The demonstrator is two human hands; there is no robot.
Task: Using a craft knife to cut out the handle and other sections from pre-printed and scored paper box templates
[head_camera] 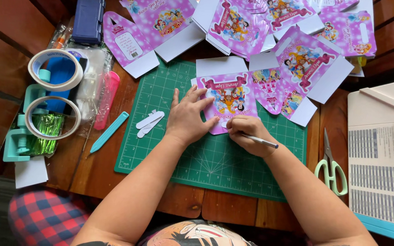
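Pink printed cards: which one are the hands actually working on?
The pink card lying flat on the green cutting mat. The left hand presses it down while the right hand holds a thin tool at its lower edge; the others lie untouched.

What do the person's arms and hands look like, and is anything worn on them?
Both arms are bare from the upper arm down: no sleeves show. The left hand and the right hand wear no gloves, and no ring, watch or bracelet can be seen. A dark marking, perhaps a tattoo, shows at the bottom edge on the left upper arm, but too little of it is in view to tell.
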